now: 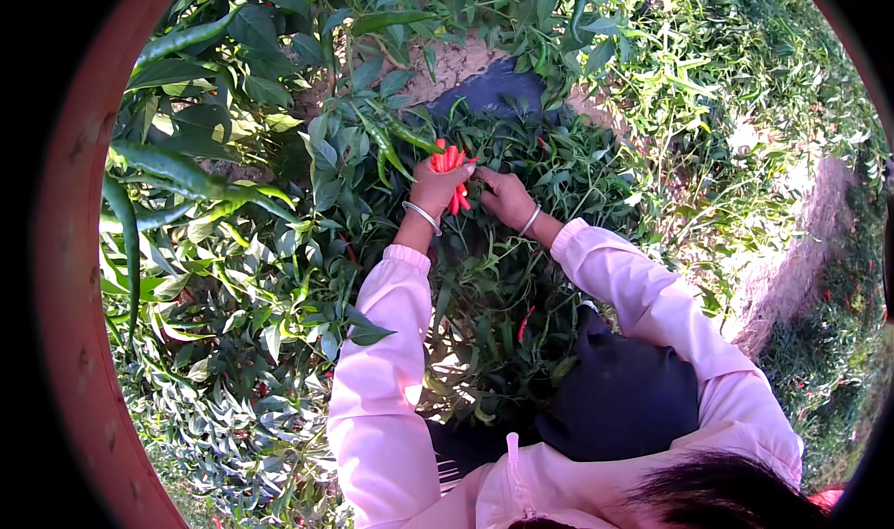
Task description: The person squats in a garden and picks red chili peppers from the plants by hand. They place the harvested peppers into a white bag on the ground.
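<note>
My left hand (438, 185) is closed around a bunch of red chili peppers (451, 160), whose ends stick out above and below the fingers. Right beside it, my right hand (508, 199) has its fingertips bent among the leaves near the bunch; whether they pinch anything cannot be made out. Green chili peppers (379, 138) hang from a plant just left of the left hand. A single red chili pepper (526, 324) hangs lower down between my forearms.
Chili plants with large green peppers (174, 171) stand close on the left. Dark plastic sheeting (489, 90) lies on dry soil (447, 64) beyond my hands. More plants (670, 103) and a strip of bare ground (793, 256) are on the right. My dark-clothed knee (625, 396) is below.
</note>
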`<state>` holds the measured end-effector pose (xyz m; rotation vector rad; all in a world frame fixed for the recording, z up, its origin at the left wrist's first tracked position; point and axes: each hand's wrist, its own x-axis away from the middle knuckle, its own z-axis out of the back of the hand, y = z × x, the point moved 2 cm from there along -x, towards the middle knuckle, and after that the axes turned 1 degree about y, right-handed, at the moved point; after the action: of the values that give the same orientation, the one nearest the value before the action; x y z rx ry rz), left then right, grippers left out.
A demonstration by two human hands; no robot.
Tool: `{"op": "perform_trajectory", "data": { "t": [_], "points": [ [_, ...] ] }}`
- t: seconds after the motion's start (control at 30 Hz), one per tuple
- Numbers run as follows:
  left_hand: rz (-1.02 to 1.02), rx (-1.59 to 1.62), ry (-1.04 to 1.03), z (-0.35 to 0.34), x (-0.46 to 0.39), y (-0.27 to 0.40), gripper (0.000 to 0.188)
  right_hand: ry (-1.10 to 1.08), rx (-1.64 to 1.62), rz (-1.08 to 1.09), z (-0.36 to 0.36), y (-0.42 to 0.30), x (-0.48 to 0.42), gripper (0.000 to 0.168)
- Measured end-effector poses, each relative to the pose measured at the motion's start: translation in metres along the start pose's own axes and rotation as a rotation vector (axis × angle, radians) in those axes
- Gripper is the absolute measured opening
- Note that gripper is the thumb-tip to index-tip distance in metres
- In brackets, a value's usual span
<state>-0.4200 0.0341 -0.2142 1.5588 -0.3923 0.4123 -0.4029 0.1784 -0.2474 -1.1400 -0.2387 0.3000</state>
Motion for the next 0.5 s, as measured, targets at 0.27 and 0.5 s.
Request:
{"op": "perform_trajectory", "data": {
  "t": [0.27,0.5],
  "points": [
    [-0.281,-0.321,0.205,-0.002,0.013,0.008,0.013,-0.025,0.309,-0.085,-0.005,0.018,-0.012,0.021],
    [-0.143,0.695,0.091,0.019,-0.003,0.020,0.016,0.198,0.284,0.061,-0.005,0.006,-0.029,0.021]
  ]
}}
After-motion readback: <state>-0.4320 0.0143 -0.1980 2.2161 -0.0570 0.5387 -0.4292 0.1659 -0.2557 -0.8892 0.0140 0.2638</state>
